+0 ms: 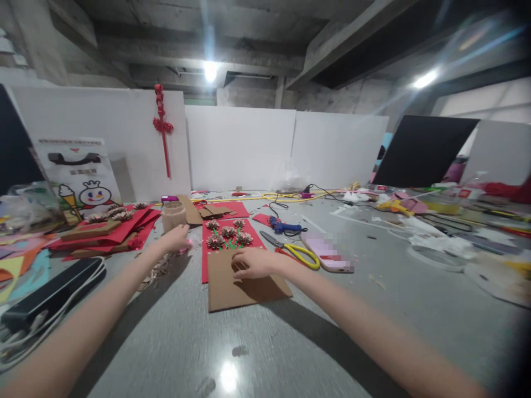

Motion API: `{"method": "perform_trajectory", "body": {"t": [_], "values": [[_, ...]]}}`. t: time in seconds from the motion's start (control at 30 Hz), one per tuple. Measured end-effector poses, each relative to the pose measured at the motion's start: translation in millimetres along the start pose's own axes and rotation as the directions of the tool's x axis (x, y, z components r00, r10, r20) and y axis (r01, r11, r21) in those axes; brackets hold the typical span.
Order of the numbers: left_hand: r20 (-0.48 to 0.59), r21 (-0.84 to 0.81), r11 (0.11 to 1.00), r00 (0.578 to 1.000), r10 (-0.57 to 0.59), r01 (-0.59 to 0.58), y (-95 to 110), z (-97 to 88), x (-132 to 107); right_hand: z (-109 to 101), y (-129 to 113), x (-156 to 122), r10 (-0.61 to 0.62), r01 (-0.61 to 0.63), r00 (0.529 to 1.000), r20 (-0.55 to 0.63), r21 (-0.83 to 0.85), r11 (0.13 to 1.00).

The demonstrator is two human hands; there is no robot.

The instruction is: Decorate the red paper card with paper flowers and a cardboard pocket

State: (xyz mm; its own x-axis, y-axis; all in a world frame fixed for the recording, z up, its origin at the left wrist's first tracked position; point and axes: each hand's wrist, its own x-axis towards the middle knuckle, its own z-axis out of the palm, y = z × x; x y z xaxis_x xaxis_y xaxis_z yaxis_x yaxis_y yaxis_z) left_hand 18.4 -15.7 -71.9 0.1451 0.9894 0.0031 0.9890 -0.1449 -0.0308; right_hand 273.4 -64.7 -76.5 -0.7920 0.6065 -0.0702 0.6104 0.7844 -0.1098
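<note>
My right hand (254,263) lies on a brown cardboard sheet (232,287) on the grey table, fingers curled loosely with nothing in them. The sheet overlaps the near end of a red card (215,240) bearing several brown paper flowers (228,233) on green stems. My left hand (176,239) reaches out left of the red card, just in front of a brown cylindrical jar (173,214); its fingers are closed around something small and pink that I cannot make out.
Yellow-handled scissors (290,250), a phone (327,252) and a blue glue gun (286,226) lie right of the card. Red cards and flowers (112,224) pile up at left, with a black box (50,290) nearer. Clutter fills the right side; white panels stand behind.
</note>
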Motion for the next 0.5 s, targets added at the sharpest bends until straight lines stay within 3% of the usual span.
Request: {"method": "perform_trajectory", "body": {"t": [0.03,0.1,0.2,0.3,0.43,0.5], "values": [[0.043,0.015,1.0,0.999,-0.023,0.023,-4,-3.9,8,-11,-3,5,0.015,-0.014,0.997,0.082,-0.015,1.0],[0.109,0.035,0.998,0.992,-0.064,0.061,-5,-7.1,20,-33,-11,14,0.095,-0.094,0.988,0.125,-0.015,0.995],[0.171,0.031,0.996,0.981,-0.091,0.087,-1,-6.5,29,-60,-24,24,0.077,-0.081,0.995,0.071,0.057,0.995],[0.167,-0.003,0.998,0.984,-0.069,0.07,-1,-16.1,33,-77,-30,28,0.043,-0.047,0.999,0.024,0.153,0.987],[0.102,-0.102,0.994,0.994,0.045,-0.035,-8,-52.4,25,-87,-23,30,0.057,-0.034,0.993,-0.106,0.207,0.978],[0.038,-0.26,0.942,0.973,0.229,-0.212,-7,-71.2,15,-87,-17,30,0.071,-0.021,0.975,-0.209,0.236,0.972]]}}
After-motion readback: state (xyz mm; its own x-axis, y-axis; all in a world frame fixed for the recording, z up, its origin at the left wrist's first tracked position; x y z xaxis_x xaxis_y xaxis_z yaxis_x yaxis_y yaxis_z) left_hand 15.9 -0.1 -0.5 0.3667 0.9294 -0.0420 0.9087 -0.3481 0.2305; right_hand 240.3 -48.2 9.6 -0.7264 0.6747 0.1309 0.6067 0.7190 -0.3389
